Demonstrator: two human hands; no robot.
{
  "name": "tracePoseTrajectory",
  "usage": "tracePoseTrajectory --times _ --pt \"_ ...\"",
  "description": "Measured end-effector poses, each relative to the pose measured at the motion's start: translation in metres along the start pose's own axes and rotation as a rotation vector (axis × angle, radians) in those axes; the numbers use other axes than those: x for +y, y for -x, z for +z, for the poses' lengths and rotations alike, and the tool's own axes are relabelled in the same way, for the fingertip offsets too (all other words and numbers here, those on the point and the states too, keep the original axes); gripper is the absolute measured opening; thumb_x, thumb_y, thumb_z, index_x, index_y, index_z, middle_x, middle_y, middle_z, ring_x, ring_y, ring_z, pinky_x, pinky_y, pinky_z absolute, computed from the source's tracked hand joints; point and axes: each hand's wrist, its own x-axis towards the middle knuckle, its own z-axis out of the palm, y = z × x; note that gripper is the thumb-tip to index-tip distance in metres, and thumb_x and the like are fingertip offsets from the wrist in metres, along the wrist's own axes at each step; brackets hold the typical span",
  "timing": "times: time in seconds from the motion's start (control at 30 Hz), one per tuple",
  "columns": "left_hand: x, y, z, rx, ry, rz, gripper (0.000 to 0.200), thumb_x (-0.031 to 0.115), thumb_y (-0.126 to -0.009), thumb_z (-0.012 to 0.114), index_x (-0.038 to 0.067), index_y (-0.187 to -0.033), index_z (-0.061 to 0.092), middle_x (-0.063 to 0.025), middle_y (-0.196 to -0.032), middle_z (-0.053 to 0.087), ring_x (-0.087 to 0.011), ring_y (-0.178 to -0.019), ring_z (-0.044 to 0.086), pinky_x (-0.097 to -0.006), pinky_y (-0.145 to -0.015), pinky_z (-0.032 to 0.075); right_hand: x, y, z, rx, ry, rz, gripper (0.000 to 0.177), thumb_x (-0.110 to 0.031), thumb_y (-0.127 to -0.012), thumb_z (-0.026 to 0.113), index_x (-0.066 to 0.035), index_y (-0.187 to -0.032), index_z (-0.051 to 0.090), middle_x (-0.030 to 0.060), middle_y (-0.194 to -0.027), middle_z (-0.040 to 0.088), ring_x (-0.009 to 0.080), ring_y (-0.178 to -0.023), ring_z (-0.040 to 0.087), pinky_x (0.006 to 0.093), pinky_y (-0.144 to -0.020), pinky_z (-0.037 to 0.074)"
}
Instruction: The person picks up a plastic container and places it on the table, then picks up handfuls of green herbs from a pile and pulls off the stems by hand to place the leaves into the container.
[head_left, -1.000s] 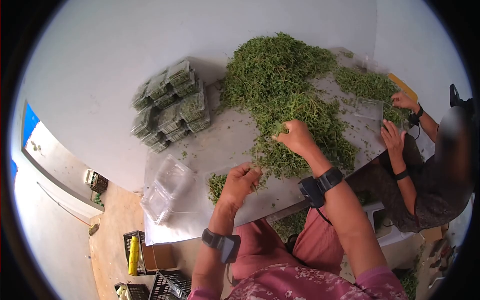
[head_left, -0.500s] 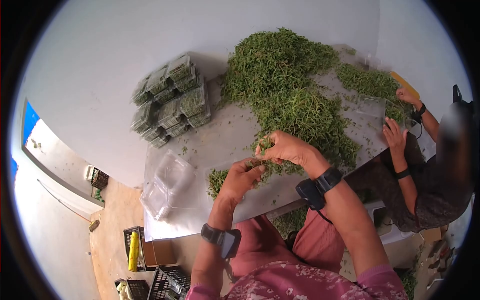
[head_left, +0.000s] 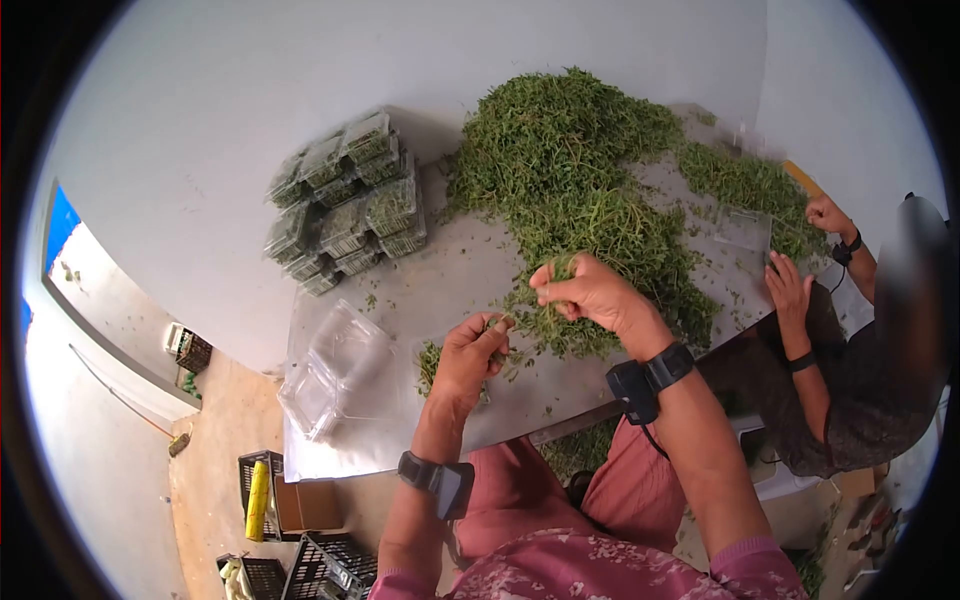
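Thin leafy green herb sprigs (head_left: 495, 325) are pinched in my left hand (head_left: 468, 358), which is closed above the near part of the table. Partly behind that hand lies a small heap of cut herbs (head_left: 428, 366), apparently in a clear plastic container mostly hidden by my wrist. My right hand (head_left: 598, 296) is closed with its fingertips together at the near edge of the big herb pile (head_left: 560, 130); some green shows between the fingers. An open clear clamshell box (head_left: 345, 350) sits to the left of my left hand.
Filled clamshell boxes (head_left: 345, 190) are stacked by the wall. At right, a co-worker's hand (head_left: 792, 290) rests near a clear box (head_left: 742, 228), the other holding something yellow (head_left: 802, 178). Black crates (head_left: 325, 570) and a yellow roll (head_left: 257, 500) stand on the floor.
My hands have moved apart: the right went a little right, away from the left. Both were together over the sprigs before. The view has shifted slightly.
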Motion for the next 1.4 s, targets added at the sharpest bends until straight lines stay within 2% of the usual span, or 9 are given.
tracePoseTrajectory --times 0.07,0.2,0.3,0.4,0.5,0.9,1.07,1.2,1.4 --pt "0.001 0.000 0.004 -0.009 0.025 0.012 0.013 0.017 -0.095 0.054 0.007 -0.095 0.062 0.0028 -0.070 0.054 -0.0044 -0.057 0.044 -0.0177 -0.049 0.033 0.006 -0.001 0.011 -0.081 -0.005 0.031 0.025 -0.007 -0.079 0.070 0.002 -0.101 0.061 0.0029 -0.070 0.061 0.0051 -0.050 0.048 0.0205 -0.044 0.036" --pt "-0.002 0.000 0.006 -0.071 0.016 0.010 0.011 0.016 -0.094 0.055 0.008 -0.090 0.061 0.0021 -0.071 0.055 -0.0045 -0.058 0.045 -0.0180 -0.049 0.034 0.004 0.000 0.026 -0.174 0.004 0.041 0.031 -0.006 -0.078 0.071 0.004 -0.106 0.061 0.0017 -0.069 0.060 0.0046 -0.050 0.046 0.0204 -0.045 0.035" --pt "-0.004 -0.002 0.003 -0.104 -0.035 -0.014 0.009 0.015 -0.093 0.057 0.008 -0.089 0.060 0.0016 -0.072 0.056 -0.0044 -0.059 0.046 -0.0182 -0.049 0.034 0.006 -0.003 0.026 -0.173 0.152 0.059 0.031 -0.006 -0.078 0.071 0.004 -0.105 0.061 0.0013 -0.069 0.059 0.0049 -0.051 0.046 0.0210 -0.045 0.035" --pt "-0.002 -0.001 0.004 -0.111 -0.097 -0.029 0.008 0.015 -0.092 0.059 0.007 -0.091 0.060 0.0013 -0.073 0.057 -0.0045 -0.059 0.046 -0.0186 -0.050 0.035 0.006 0.002 0.037 0.030 0.221 -0.025 0.030 -0.007 -0.078 0.071 0.004 -0.104 0.061 0.0015 -0.069 0.059 0.0055 -0.052 0.046 0.0226 -0.046 0.036" --pt "-0.005 -0.004 0.004 -0.121 -0.069 -0.012 0.008 0.015 -0.091 0.060 0.007 -0.093 0.060 0.0012 -0.073 0.057 -0.0055 -0.058 0.047 -0.0193 -0.051 0.035 0.005 -0.003 0.031 0.145 0.271 -0.034 0.025 -0.008 -0.082 0.070 0.004 -0.100 0.060 0.0034 -0.078 0.060 0.0058 -0.053 0.047 0.0222 -0.046 0.036" --pt "-0.013 -0.004 -0.002 -0.048 0.071 -0.050 0.014 0.014 -0.094 0.055 0.006 -0.104 0.061 -0.0005 -0.078 0.059 -0.0090 -0.060 0.051 -0.0212 -0.054 0.038 -0.008 0.001 0.005 0.150 0.032 -0.126 0.014 -0.008 -0.083 0.064 0.003 -0.090 0.061 0.0106 -0.082 0.065 0.0073 -0.053 0.048 0.0247 -0.046 0.038" --pt "-0.012 -0.008 -0.007 0.085 0.157 0.061 0.014 0.014 -0.095 0.052 0.006 -0.104 0.061 -0.0002 -0.078 0.059 -0.0087 -0.060 0.052 -0.0212 -0.056 0.040 -0.010 0.006 0.004 0.036 -0.025 -0.014 0.015 -0.006 -0.079 0.065 0.003 -0.091 0.062 0.0106 -0.083 0.066 0.0080 -0.052 0.050 0.0241 -0.047 0.039" --pt "-0.008 -0.007 0.001 0.041 0.069 0.071 0.015 0.015 -0.096 0.052 0.007 -0.102 0.062 0.0002 -0.077 0.059 -0.0081 -0.060 0.053 -0.0207 -0.054 0.040 0.009 -0.003 0.016 -0.099 -0.032 0.059 0.024 -0.002 -0.079 0.068 0.005 -0.100 0.060 0.0061 -0.076 0.061 0.0075 -0.054 0.051 0.0217 -0.047 0.038" --pt "-0.010 -0.006 0.004 -0.022 -0.085 0.046 0.015 0.015 -0.095 0.053 0.006 -0.104 0.063 0.0004 -0.077 0.059 -0.0078 -0.060 0.052 -0.0204 -0.054 0.040 0.004 0.002 0.030 0.027 0.100 0.095 0.026 -0.005 -0.080 0.070 0.006 -0.101 0.059 0.0018 -0.073 0.058 0.0067 -0.057 0.050 0.0215 -0.048 0.039"
